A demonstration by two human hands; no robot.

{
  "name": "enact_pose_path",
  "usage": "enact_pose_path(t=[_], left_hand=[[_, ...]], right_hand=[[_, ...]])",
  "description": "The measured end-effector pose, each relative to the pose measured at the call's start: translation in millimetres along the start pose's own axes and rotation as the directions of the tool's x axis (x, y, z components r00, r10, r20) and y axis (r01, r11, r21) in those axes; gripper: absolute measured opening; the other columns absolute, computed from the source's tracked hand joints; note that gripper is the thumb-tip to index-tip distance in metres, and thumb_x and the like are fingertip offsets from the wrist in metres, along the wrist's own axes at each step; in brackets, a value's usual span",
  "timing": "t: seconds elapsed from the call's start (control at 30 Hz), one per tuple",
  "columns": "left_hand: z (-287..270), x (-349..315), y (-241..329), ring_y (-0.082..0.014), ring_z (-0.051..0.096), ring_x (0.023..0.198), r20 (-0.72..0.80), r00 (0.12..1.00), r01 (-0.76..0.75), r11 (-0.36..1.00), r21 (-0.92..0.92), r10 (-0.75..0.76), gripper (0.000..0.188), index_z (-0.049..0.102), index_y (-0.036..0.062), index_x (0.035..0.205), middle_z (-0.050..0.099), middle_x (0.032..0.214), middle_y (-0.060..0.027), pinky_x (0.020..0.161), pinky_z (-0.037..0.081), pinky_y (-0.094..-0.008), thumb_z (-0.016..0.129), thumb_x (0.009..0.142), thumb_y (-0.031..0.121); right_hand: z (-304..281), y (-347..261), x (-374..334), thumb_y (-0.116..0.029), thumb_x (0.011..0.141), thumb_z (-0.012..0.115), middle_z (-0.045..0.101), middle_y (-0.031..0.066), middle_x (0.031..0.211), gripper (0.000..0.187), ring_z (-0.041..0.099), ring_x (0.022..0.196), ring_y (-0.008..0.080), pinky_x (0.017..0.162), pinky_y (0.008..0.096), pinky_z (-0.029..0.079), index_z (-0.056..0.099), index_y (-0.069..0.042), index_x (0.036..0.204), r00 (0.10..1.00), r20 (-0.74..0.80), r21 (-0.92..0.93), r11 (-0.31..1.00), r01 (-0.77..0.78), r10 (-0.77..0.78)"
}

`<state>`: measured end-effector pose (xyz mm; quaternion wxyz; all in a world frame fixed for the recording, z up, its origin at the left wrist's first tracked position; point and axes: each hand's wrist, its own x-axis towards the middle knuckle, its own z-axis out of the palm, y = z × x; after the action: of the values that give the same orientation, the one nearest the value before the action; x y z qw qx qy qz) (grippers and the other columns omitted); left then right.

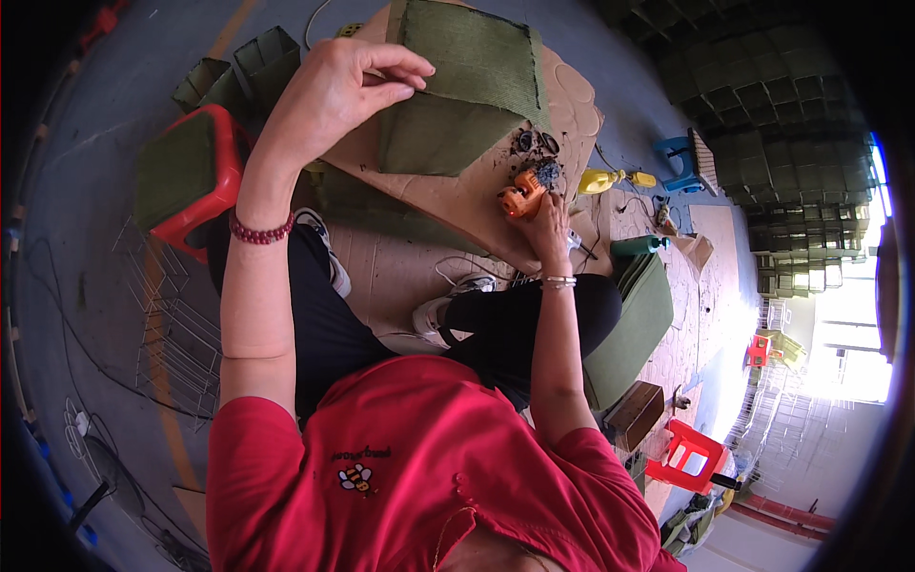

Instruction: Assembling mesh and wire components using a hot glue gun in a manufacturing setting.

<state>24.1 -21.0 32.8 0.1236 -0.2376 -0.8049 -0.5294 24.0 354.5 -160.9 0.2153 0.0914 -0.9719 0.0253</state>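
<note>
Above a green fabric-covered box (467,57) my left hand (348,86) is raised, wrist bent. Its thumb and forefinger stretch out with a gap between them, and nothing shows in it. The box rests on a brown cardboard-topped work surface (419,195). Lower right of the box, my right hand (545,229) has its fingers closed around the near side of an orange hand tool (521,194) with dark parts; its exact kind is unclear. Against the tool lies a heap of small dark pieces (545,172). Two black rings (525,141) sit beside the heap.
Yellow bottle (599,181) and green bottle (637,246) lie to the right. A red stool (224,162) with a green panel on it stands at left, near green open boxes (267,62). Wire frames (176,334) and cables are on the floor. Green boxes (762,124) are stacked far right.
</note>
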Motion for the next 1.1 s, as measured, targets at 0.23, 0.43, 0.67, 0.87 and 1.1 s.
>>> enact_pose_path(t=[0.23, 0.43, 0.67, 0.87, 1.1], left_hand=[[52, -53, 25, -0.0098, 0.062, 0.062, -0.301, 0.887, 0.257, 0.917, -0.307, -0.349, 0.028, 0.068, -0.0002, 0.093, 0.067, 0.078, -0.0070, 0.056, 0.049, -0.0213, 0.062, 0.090, 0.026], [106, -20, 6, -0.0101, 0.060, 0.054, -0.008, 0.821, 0.415, 0.607, -0.678, -0.570, 0.064, 0.065, -0.0052, 0.093, 0.065, 0.074, -0.0105, 0.050, 0.049, -0.0192, 0.059, 0.084, 0.058], [126, 5, 20, -0.0087, 0.062, 0.055, 0.031, 0.800, 0.425, 0.529, -0.735, -0.599, 0.053, 0.064, -0.0022, 0.093, 0.066, 0.073, -0.0077, 0.050, 0.049, -0.0167, 0.060, 0.087, 0.050], [141, 5, 16, -0.0096, 0.063, 0.057, -0.012, 0.797, 0.398, 0.539, -0.742, -0.604, 0.035, 0.068, 0.0000, 0.091, 0.067, 0.073, -0.0073, 0.051, 0.050, -0.0184, 0.062, 0.090, 0.034], [160, 5, -1, -0.0116, 0.063, 0.056, -0.195, 0.835, 0.270, 0.692, -0.669, -0.514, 0.028, 0.067, -0.0041, 0.088, 0.066, 0.070, -0.0083, 0.053, 0.052, -0.0218, 0.059, 0.092, 0.022]], right_hand=[[-97, -39, 58, -0.040, 0.089, 0.059, 0.066, 0.0129, 0.083, 0.041, 0.064, 0.071, 0.0206, 0.062, 0.0296, 0.049, 0.062, 0.001, 0.095, 0.887, 0.415, 0.810, 0.362, -0.462, 0.205], [-110, -89, 86, -0.049, 0.096, 0.042, 0.065, 0.0085, 0.077, 0.051, 0.059, 0.062, 0.0141, 0.053, 0.0236, 0.043, 0.060, -0.001, 0.090, 0.876, 0.482, 0.795, -0.418, -0.439, -0.003], [-116, -102, 94, -0.017, 0.088, 0.064, 0.065, 0.0053, 0.070, 0.016, 0.056, 0.057, 0.0093, 0.051, 0.0204, 0.040, 0.063, -0.003, 0.080, 0.904, 0.424, 0.836, -0.405, -0.371, 0.047], [-108, -100, 93, -0.015, 0.088, 0.064, 0.064, 0.0029, 0.068, 0.018, 0.053, 0.057, 0.0056, 0.053, 0.0204, 0.040, 0.062, -0.003, 0.074, 0.937, 0.334, 0.927, -0.219, -0.305, 0.105], [-96, -105, 91, -0.012, 0.088, 0.064, 0.062, -0.0006, 0.069, 0.016, 0.051, 0.059, 0.0047, 0.056, 0.0203, 0.040, 0.061, -0.002, 0.075, 0.962, 0.218, 0.968, -0.164, -0.191, 0.164]])
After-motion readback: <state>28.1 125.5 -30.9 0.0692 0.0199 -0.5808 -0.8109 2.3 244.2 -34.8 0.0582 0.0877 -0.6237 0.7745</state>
